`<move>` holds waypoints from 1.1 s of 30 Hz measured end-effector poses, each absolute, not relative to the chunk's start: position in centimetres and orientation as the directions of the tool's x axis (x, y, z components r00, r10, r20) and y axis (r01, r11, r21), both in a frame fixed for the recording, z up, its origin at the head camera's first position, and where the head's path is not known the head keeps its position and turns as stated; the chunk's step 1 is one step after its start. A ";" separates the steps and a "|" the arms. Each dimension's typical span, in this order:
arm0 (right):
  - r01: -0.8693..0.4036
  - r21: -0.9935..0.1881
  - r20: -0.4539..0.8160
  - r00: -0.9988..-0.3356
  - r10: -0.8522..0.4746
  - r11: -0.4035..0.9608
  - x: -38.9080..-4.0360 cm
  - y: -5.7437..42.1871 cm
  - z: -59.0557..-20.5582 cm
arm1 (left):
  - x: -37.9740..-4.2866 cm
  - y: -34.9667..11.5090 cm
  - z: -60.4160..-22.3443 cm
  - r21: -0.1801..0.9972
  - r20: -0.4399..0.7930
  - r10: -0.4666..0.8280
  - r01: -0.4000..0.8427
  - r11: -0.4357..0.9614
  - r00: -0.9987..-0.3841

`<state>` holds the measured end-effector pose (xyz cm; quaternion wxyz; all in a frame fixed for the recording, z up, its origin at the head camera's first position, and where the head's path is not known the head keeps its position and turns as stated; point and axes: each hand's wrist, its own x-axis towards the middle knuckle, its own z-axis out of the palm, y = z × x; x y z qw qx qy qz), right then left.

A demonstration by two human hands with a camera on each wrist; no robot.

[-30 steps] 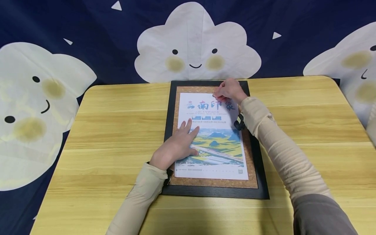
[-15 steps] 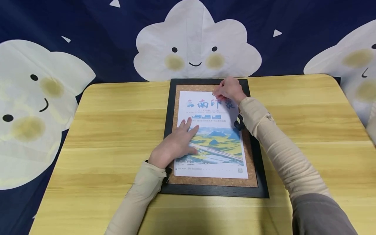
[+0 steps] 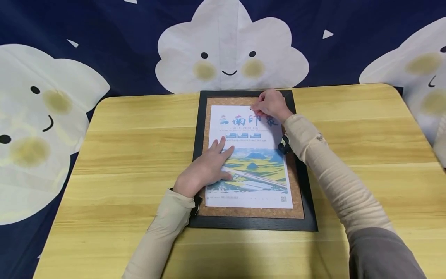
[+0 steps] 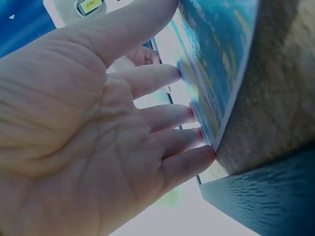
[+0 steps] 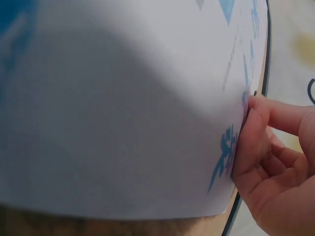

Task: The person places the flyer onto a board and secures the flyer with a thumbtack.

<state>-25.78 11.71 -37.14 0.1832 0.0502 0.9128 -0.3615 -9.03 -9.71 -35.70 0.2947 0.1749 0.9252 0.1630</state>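
I start at the left, where dark blue cloth printed with smiling white clouds (image 3: 42,116) hangs behind the pale yellow wooden table (image 3: 132,128); on the table lies a black-framed cork board (image 3: 298,182), flat and square to me, and on its cork rests a white printed poster with a green and yellow landscape picture (image 3: 258,170); my left hand (image 3: 205,170) lies on the poster's left half with fingers straight and spread, and the left wrist view shows the fingertips (image 4: 189,114) pressing along the paper's edge where it meets the cork; I judge that this flat press is there to keep the sheet from sliding on the board; a beige sleeve (image 3: 160,232) covers that forearm; further right, my right hand (image 3: 271,105) sits at the poster's top edge near its right corner, fingers curled; the right wrist view shows the thumb and forefinger (image 5: 256,123) closed tight against the paper's margin, yet whether they pinch a small pin or only the sheet I cannot tell, since nothing shows between them; I judge the hand works that upper edge while the other anchors the lower part; a dark strap (image 3: 283,145) shows at the right wrist
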 end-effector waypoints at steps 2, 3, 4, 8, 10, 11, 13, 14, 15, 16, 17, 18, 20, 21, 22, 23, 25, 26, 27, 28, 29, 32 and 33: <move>0.208 -0.664 -0.369 -0.927 -0.073 0.719 -25.4 11.9 -36.9 | -9.0 -9.7 -35.6 0.407 -0.486 0.423 0.231 0.884 -0.765; 0.198 -0.675 -0.368 -0.925 -0.092 0.711 -25.2 12.1 -36.7 | -8.9 -9.7 -35.6 0.408 -0.485 0.425 0.232 0.883 -0.765; 0.187 -0.689 -0.366 -0.924 -0.113 0.701 -25.0 12.2 -36.5 | -8.9 -9.7 -35.5 0.408 -0.484 0.426 0.233 0.883 -0.765; 0.125 -0.743 -0.328 -0.925 -0.194 0.657 -24.0 12.8 -35.7 | -8.8 -9.8 -35.4 0.407 -0.481 0.425 0.235 0.883 -0.767; 0.096 -0.761 -0.298 -0.931 -0.213 0.642 -23.5 13.1 -35.3 | -8.8 -9.8 -35.3 0.407 -0.482 0.423 0.232 0.884 -0.767; 0.080 -0.767 -0.278 -0.936 -0.217 0.637 -23.3 13.2 -35.1 | -8.8 -9.8 -35.3 0.407 -0.483 0.422 0.230 0.884 -0.767; 0.054 -0.775 -0.239 -0.947 -0.213 0.629 -22.8 13.4 -34.8 | -8.8 -9.9 -35.3 0.410 -0.479 0.424 0.231 0.882 -0.769; 0.037 -0.775 -0.218 -0.953 -0.211 0.631 -22.6 13.5 -34.7 | -8.8 -9.9 -35.3 0.410 -0.477 0.425 0.232 0.882 -0.769; 0.024 -0.775 -0.200 -0.957 -0.210 0.632 -22.4 13.6 -34.6 | -8.8 -9.9 -35.3 0.410 -0.478 0.424 0.232 0.882 -0.769; 0.012 -0.773 -0.185 -0.961 -0.208 0.634 -22.2 13.7 -34.6 | -8.8 -9.9 -35.3 0.410 -0.478 0.425 0.233 0.882 -0.769; 0.000 -0.772 -0.172 -0.963 -0.208 0.636 -22.0 13.8 -34.6 | -8.8 -9.9 -35.3 0.409 -0.477 0.427 0.235 0.881 -0.769; -0.010 -0.770 -0.160 -0.965 -0.208 0.638 -21.7 13.9 -34.6 | -8.8 -10.0 -35.4 0.409 -0.475 0.428 0.238 0.881 -0.769; -0.039 -0.763 -0.133 -0.967 -0.216 0.646 -21.3 14.1 -34.7 | -8.8 -10.1 -35.4 0.406 -0.476 0.426 0.237 0.883 -0.770; -0.051 -0.763 -0.120 -0.968 -0.220 0.645 -21.0 14.2 -34.7 | -8.8 -10.1 -35.4 0.405 -0.476 0.425 0.237 0.883 -0.770; -0.067 -0.762 -0.105 -0.969 -0.224 0.645 -20.7 14.3 -34.8 | -8.8 -10.1 -35.5 0.403 -0.474 0.425 0.239 0.883 -0.771; -0.084 -0.760 -0.087 -0.970 -0.229 0.645 -20.4 14.4 -34.9 | -8.8 -10.1 -35.5 0.402 -0.474 0.424 0.239 0.884 -0.772; -0.119 -0.752 -0.046 -0.972 -0.232 0.648 -19.7 14.6 -34.9 | -8.8 -10.2 -35.6 0.396 -0.474 0.422 0.241 0.886 -0.773; -0.134 -0.750 -0.025 -0.973 -0.231 0.647 -19.3 14.7 -34.9 | -8.8 -10.2 -35.6 0.394 -0.473 0.423 0.244 0.886 -0.773; -0.151 -0.746 -0.002 -0.973 -0.229 0.649 -18.9 14.9 -34.9 | -8.8 -10.3 -35.6 0.393 -0.471 0.426 0.249 0.885 -0.772; -0.162 -0.742 0.016 -0.974 -0.224 0.650 -18.5 15.1 -34.9 | -8.9 -10.3 -35.6 0.391 -0.467 0.428 0.253 0.885 -0.773; -0.174 -0.736 0.034 -0.975 -0.221 0.654 -18.1 15.3 -34.9 | -8.9 -10.4 -35.6 0.391 -0.457 0.430 0.258 0.884 -0.779; -0.211 -0.716 0.087 -0.973 -0.214 0.665 -16.8 16.0 -34.7 | -9.2 -10.7 -35.5 0.382 -0.382 0.429 0.283 0.880 -0.818; -0.222 -0.712 0.103 -0.971 -0.214 0.667 -16.4 16.2 -34.6 | -9.3 -10.8 -35.4 0.376 -0.340 0.423 0.291 0.880 -0.840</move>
